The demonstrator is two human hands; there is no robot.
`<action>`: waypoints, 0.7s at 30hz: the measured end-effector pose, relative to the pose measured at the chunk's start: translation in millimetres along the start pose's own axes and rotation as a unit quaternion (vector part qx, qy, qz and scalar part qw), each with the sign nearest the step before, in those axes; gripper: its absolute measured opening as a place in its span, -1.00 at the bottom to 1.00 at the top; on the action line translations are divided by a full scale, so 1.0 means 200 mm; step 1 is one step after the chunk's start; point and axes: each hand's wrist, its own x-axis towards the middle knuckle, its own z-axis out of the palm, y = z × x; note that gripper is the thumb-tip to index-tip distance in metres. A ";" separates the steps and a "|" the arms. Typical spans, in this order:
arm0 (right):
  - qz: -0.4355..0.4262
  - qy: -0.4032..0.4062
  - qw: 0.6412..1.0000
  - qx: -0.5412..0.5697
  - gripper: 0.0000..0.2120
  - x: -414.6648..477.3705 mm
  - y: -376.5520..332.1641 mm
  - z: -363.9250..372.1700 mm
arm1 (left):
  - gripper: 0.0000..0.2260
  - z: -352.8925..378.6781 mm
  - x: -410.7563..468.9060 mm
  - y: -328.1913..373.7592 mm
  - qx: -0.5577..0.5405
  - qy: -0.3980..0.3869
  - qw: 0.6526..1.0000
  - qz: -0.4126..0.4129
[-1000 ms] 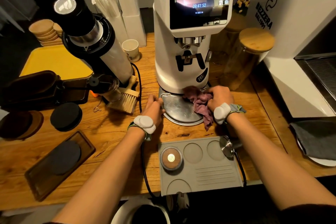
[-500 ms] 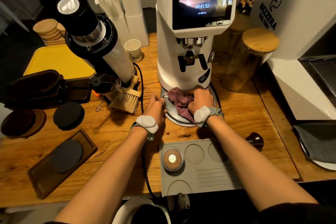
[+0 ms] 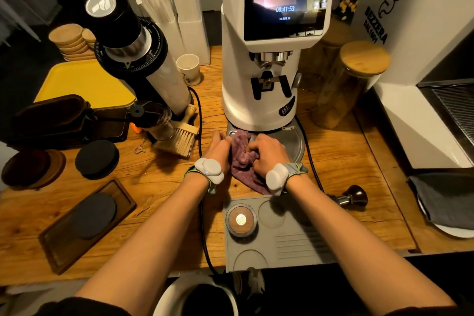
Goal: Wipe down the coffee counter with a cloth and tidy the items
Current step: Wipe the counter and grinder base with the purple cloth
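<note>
Wooden counter point(image 3: 341, 161); right hand point(image 3: 266, 155) grips purple cloth point(image 3: 242, 156); left hand point(image 3: 218, 147) seemingly closed.

Under our right hand point(image 3: 266, 155) the cloth point(image 3: 242, 159) we grip is purple terry — nubby, matt. Beneath it the grinder's tray point(image 3: 295, 141) is brushed metal with a dull sheen; above it the white grinder point(image 3: 259, 95) body looks smooth, glossy plastic. Around our grip the counter point(image 3: 164, 179) is grained wood, cracked in places. Nearer us lies a matt grey tamping mat point(image 3: 289, 236) — rubbery, ribbed.
</note>
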 end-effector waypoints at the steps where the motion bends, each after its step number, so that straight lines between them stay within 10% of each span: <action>1: 0.000 -0.004 1.000 0.000 -0.74 -0.02 0.02 0.00 | -0.70 0.00 0.00 0.00 0.003 0.002 1.000 -0.006; 12: 0.084 0.020 0.994 0.061 -0.87 -0.18 0.10 -0.08 | -0.69 -0.09 -0.10 -0.02 -0.105 0.048 0.993 -0.033; 21: -0.041 -0.055 0.998 0.008 -0.78 -0.16 -0.17 0.06 | -0.72 -0.19 -0.38 -0.08 -0.161 0.039 0.986 -0.018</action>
